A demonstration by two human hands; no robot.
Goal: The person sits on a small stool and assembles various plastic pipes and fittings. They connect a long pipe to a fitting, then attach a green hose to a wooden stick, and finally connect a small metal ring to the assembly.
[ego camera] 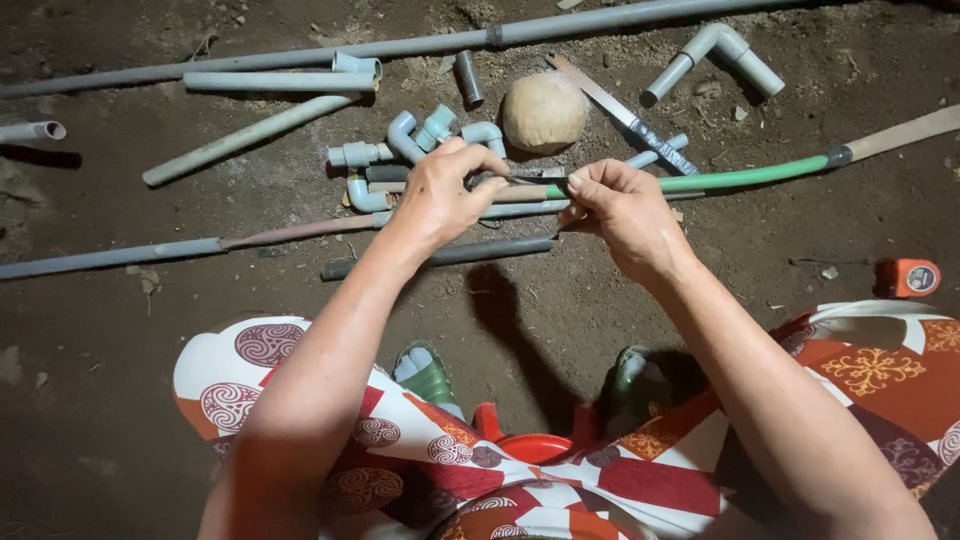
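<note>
Left hand pinching dark strip, right hand pinching its other end. Grey pipe elbows, round stone just beyond hands.

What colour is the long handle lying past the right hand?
Green, ending in a pale tan section; the handle shows clearly in the head view, running right from the right hand.

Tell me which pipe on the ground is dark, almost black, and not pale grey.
It is the dark pipe lying just below the left hand, nearest the person. The other long pipes are pale grey.
</note>
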